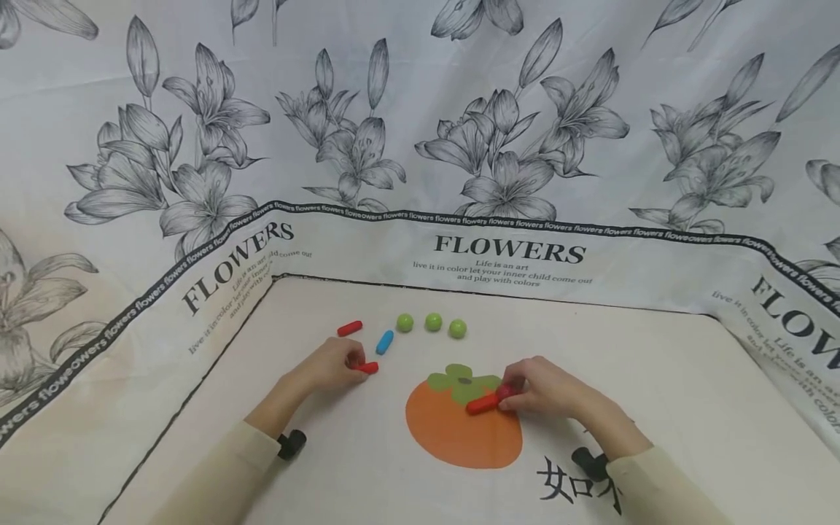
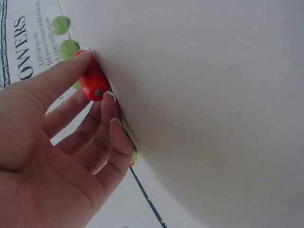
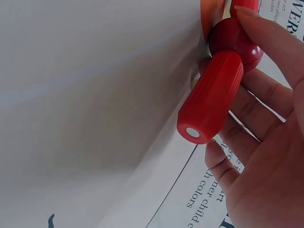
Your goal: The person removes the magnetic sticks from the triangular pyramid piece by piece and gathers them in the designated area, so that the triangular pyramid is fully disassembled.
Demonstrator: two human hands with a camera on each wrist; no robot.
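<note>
My left hand [image 1: 337, 364] pinches a short red rod [image 2: 92, 80] between thumb and fingers, low over the white cloth. A grey disc shows in the rod's end. My right hand [image 1: 545, 386] holds a dark red ball [image 3: 232, 40] with a ribbed red rod [image 3: 211, 97] joined to it, over the printed orange persimmon [image 1: 459, 430]. Part of another red rod [image 3: 244, 5] shows beyond the ball, by the thumb. Beyond the left hand lie a blue rod [image 1: 384, 342] and a loose red rod [image 1: 350, 328].
Three green balls, among them a left one [image 1: 405, 322], a middle one [image 1: 433, 321] and a right one [image 1: 457, 329], stand in a row behind the persimmon print. A flower-patterned curtain [image 1: 367, 248] rises along the table's back and sides. Black characters [image 1: 564, 481] are printed near the right wrist.
</note>
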